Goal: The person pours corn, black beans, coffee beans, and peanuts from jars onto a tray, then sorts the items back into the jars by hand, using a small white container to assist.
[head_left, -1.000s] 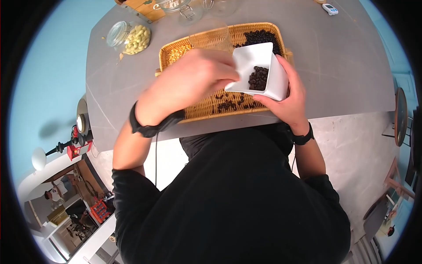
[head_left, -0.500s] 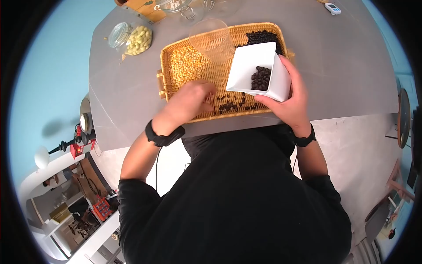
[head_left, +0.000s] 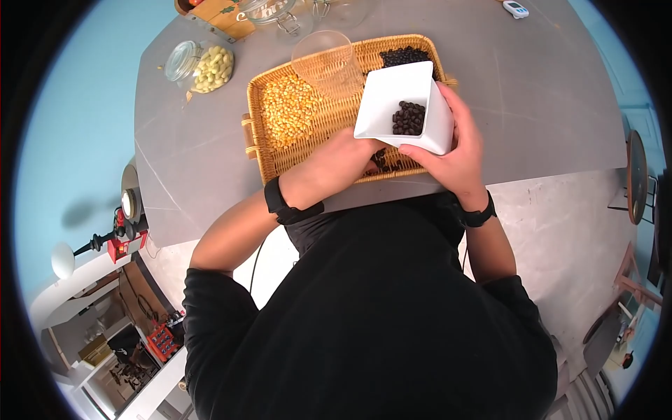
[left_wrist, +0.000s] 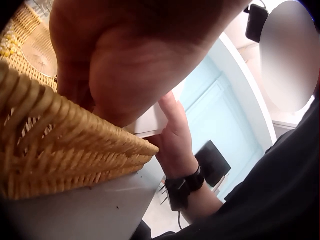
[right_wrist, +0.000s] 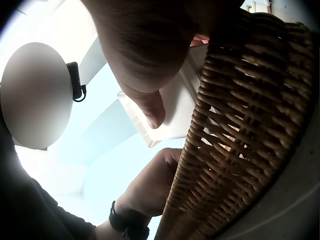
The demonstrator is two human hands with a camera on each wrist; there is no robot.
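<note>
My right hand [head_left: 462,157] holds a white square tub [head_left: 439,122], tilted with its mouth toward me over the right part of a wicker basket tray [head_left: 348,110]. Dark brown beans [head_left: 409,119] lie inside the tub. My left hand [head_left: 332,166] reaches over the basket's near rim, just below the tub, at some loose dark beans [head_left: 393,165] on the wicker. Its fingertips are mostly hidden by the hand and tub, and I cannot tell whether they pinch a bean. In the left wrist view the basket rim [left_wrist: 75,120] covers those fingers.
Yellow corn kernels [head_left: 287,110] fill the basket's left side, black beans [head_left: 404,56] its far right corner. A clear cup [head_left: 325,63] stands between them. Beyond are a jar of pale nuts [head_left: 212,68], a wooden box [head_left: 227,19], glass clip jars [head_left: 269,10] and a small timer [head_left: 516,9].
My left hand has drawn back from the tub's mouth, dropped to the basket's near side, then moved right under the tub. The right hand keeps holding the tub nearly in place.
</note>
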